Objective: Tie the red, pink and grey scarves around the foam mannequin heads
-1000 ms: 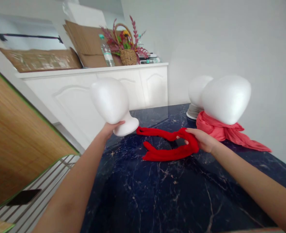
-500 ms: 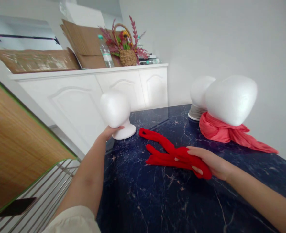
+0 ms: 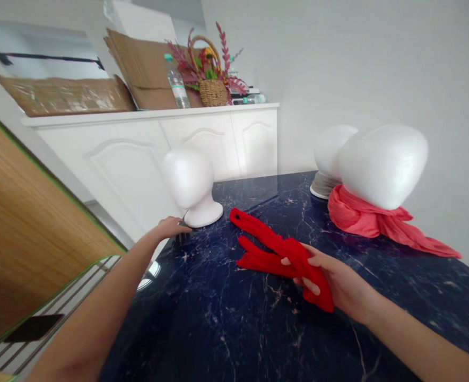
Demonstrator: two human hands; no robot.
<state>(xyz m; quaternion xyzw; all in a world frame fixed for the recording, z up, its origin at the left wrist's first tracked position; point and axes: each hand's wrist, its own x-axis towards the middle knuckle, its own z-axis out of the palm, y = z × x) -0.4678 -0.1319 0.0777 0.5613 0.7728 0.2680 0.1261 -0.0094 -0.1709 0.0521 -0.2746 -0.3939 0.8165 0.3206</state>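
A white foam mannequin head (image 3: 189, 178) stands upright on its round base at the far left edge of the dark table. Close beside that base is my left hand (image 3: 170, 227), off the neck, with its fingers stretched out and nothing seen in them. My right hand (image 3: 338, 278) grips a bunched red scarf (image 3: 312, 270) near the middle of the table, its fingers showing through the folds. The scarf's loose ends lie on the tabletop towards the foam head, and one end has a small loop or opening.
The marbled navy table (image 3: 234, 329) fills the foreground. At right, a large foam head (image 3: 383, 164) wears a coral scarf (image 3: 354, 215); behind it another foam head (image 3: 332, 148) has a grey band (image 3: 324, 184). A white cabinet (image 3: 123, 164) bears cardboard, bottles and a flower basket (image 3: 214, 93).
My left hand has let go of the foam head's neck and moved down and left to the table edge. My right hand has drawn the red scarf slightly nearer and turned it.
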